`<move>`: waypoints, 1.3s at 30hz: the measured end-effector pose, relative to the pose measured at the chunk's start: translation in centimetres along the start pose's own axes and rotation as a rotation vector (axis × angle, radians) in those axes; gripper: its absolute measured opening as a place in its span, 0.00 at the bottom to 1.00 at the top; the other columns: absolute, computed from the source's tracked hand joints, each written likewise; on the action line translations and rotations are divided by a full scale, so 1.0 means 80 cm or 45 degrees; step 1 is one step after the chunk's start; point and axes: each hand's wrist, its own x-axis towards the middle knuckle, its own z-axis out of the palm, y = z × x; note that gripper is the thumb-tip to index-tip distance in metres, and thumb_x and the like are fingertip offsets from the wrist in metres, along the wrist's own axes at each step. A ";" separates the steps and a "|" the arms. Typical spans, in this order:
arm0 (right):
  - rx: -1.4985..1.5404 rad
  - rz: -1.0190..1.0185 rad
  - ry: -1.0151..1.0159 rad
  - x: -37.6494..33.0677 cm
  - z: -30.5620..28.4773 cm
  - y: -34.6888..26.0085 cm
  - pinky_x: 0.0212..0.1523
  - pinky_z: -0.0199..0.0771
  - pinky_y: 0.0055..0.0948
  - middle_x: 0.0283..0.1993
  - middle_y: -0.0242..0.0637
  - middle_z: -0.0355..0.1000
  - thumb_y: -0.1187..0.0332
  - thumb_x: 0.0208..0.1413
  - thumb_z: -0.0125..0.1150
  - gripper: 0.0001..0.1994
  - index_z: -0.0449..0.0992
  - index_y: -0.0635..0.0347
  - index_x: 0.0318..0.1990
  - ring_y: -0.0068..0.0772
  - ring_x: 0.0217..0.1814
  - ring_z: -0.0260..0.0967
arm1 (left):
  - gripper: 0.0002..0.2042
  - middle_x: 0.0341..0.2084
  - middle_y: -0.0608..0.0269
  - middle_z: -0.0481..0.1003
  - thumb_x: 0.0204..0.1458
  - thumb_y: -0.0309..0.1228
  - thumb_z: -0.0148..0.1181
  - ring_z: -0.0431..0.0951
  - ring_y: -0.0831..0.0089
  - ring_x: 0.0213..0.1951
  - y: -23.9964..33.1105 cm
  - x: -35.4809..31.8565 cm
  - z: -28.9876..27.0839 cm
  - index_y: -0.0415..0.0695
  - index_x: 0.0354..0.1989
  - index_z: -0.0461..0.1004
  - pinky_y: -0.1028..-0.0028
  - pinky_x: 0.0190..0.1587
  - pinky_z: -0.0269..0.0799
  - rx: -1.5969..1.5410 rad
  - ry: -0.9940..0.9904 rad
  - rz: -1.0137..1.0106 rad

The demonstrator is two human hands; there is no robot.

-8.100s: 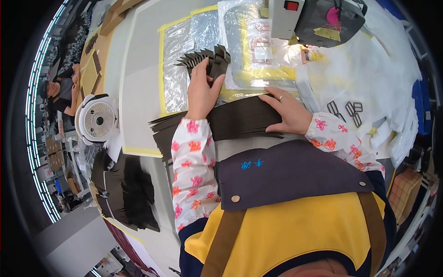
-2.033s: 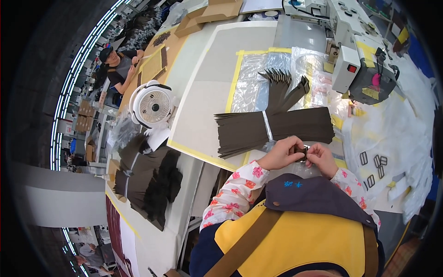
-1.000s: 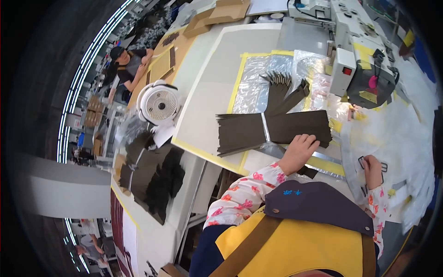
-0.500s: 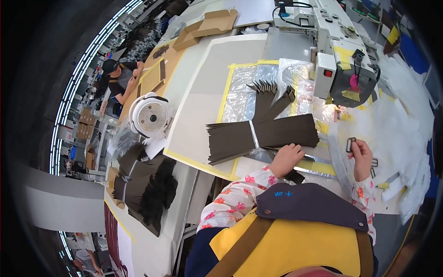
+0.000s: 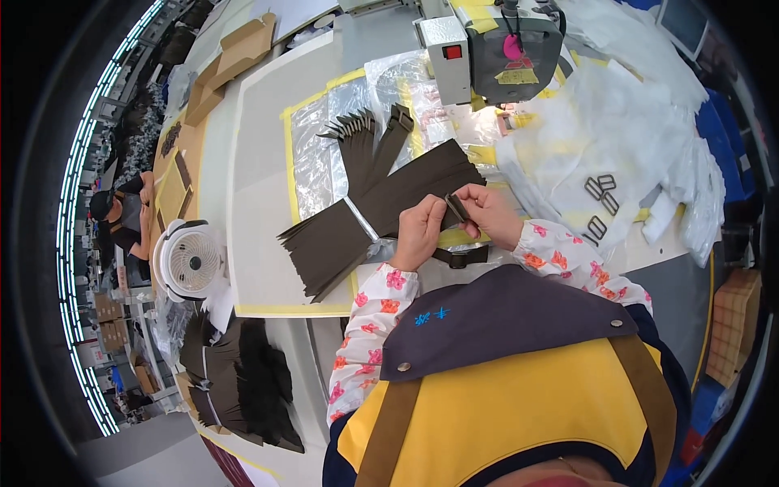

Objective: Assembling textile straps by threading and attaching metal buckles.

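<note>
Your left hand [image 5: 421,231] and, toward three o'clock, right hand [image 5: 492,214] pinch the dark buckle [image 5: 457,209]; keep it square, untwisted.

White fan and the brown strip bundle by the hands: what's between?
In the head view, a bare stretch of pale board separates the fan from the strip bundle.

The right hand [image 5: 491,217] partly covers a dark slide buckle [image 5: 456,208]; whether the left hand [image 5: 419,233] grips it too is hidden. Beyond both hands, the top edge cuts off the sewing machine [image 5: 519,69]. Far to their left, a co-worker [image 5: 130,213] has hands too small to make out.
</note>
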 end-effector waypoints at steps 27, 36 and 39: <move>-0.288 0.224 -0.193 0.009 0.010 0.042 0.19 0.69 0.20 0.21 0.31 0.65 0.75 0.51 0.50 0.05 0.60 0.62 0.28 0.22 0.20 0.68 | 0.05 0.22 0.52 0.69 0.47 0.28 0.51 0.71 0.54 0.25 0.003 -0.054 -0.036 0.41 0.29 0.65 0.63 0.25 0.65 0.519 -0.162 0.008; -0.427 -0.058 -0.284 -0.004 -0.001 0.047 0.24 0.69 0.18 0.25 0.32 0.66 0.74 0.52 0.50 0.05 0.62 0.65 0.34 0.18 0.25 0.68 | 0.04 0.20 0.53 0.69 0.46 0.25 0.52 0.71 0.55 0.25 0.011 -0.047 -0.024 0.39 0.27 0.65 0.65 0.26 0.65 0.290 -0.204 0.036; -0.229 -0.025 -0.220 -0.014 -0.004 0.058 0.26 0.70 0.19 0.24 0.34 0.68 0.73 0.52 0.49 0.05 0.62 0.65 0.32 0.22 0.26 0.70 | 0.04 0.20 0.52 0.69 0.47 0.24 0.52 0.71 0.55 0.25 0.028 -0.047 0.001 0.39 0.28 0.65 0.66 0.25 0.65 0.509 -0.040 -0.049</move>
